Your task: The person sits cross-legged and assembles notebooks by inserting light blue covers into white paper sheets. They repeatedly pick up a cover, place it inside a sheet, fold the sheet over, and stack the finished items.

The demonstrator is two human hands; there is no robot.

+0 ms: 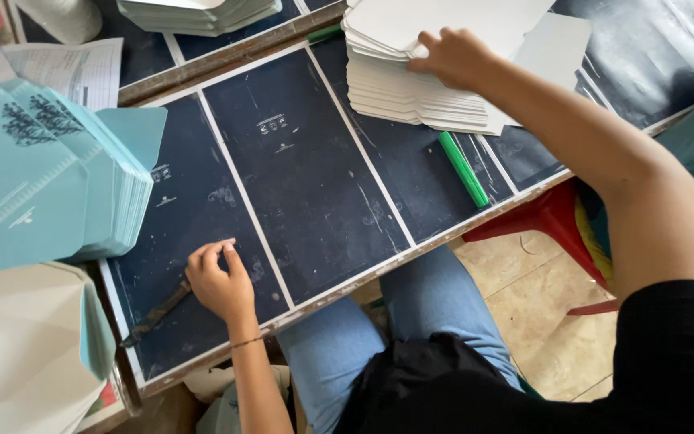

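White card stack at board's far right, top sheets fingered by right hand, grip loose | left hand curled on dark board, thin dark tool touched; hold cannot be told | green pen beside stack

A thick stack of white die-cut package blanks lies flat under the right hand, whose fingers rest on its top sheets. Well to the left of the left hand, a stack of pale teal blanks lies fanned, printed with dark tree-like figures and thin white lines. Below that stack, left of the same hand, sit folded cream and teal pieces. Far above the left hand, a further stack of pale blanks lies at the top edge, with a white printed sheet to its left. The dark worktop beside the left hand carries small white label marks.
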